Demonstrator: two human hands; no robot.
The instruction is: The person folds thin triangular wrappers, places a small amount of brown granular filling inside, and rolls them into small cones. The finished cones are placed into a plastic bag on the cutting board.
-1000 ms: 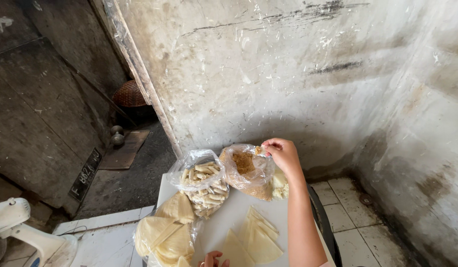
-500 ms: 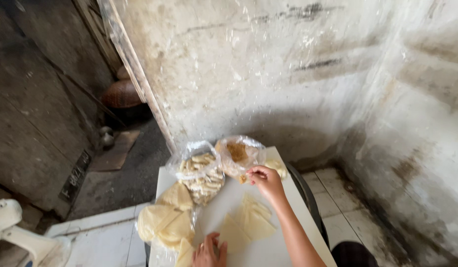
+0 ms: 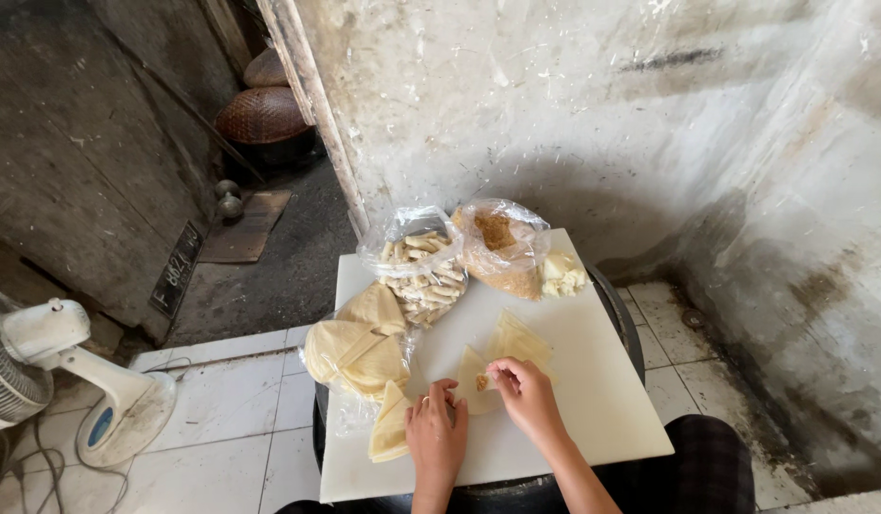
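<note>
on the white rectangular board [image 3: 593,400] that serves as bench, a pale triangular pastry sheet [image 3: 471,373] with a dab of brown filling [image 3: 481,383] lies between both hands, the right hand [image 3: 526,392] pinching its edge and the left hand [image 3: 437,433] pressing fingers curled beside its near corner. its long axis runs away from the person, tip pointing toward the clear bag of rolled pastries [image 3: 420,268], with a stack of pale wrappers [image 3: 357,350] left of it and a clear bag of brown filling [image 3: 502,249] beyond.

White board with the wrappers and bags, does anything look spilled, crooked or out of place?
Nothing looks spilled. The white board overhangs the round dark base beneath it, and the wrapper stack by the left hand juts past the board's front-left edge.
</note>
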